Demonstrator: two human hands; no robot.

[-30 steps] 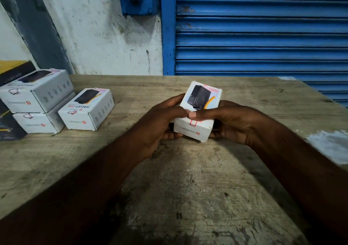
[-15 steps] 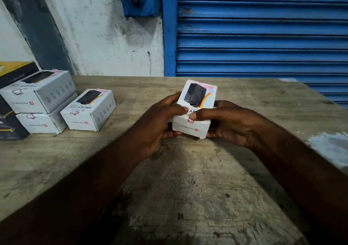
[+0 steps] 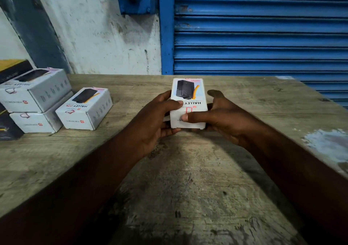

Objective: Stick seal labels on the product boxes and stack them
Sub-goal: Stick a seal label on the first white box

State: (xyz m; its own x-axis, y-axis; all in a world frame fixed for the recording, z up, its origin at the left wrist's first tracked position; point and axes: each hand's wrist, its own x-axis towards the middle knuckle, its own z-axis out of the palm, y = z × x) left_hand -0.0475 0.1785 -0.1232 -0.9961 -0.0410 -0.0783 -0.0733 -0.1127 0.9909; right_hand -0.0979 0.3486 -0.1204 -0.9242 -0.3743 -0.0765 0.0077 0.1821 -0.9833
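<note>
A closed white product box (image 3: 188,94) is held over the middle of the counter (image 3: 188,188), its contents hidden. The left hand (image 3: 156,120) clasps its left side and the right hand (image 3: 222,120) its right. Each grip pinches the box, the right thumb pressing the near face by the red-outlined label (image 3: 188,111). At the far left sits a stacked pair of boxes (image 3: 35,90), closed, with a third box (image 3: 84,109) just beside it

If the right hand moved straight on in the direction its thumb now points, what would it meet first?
Probably the left hand, which holds the box at its left edge. The thumb of the right hand lies on the box's near face, pointing left; depth is unclear.
</note>
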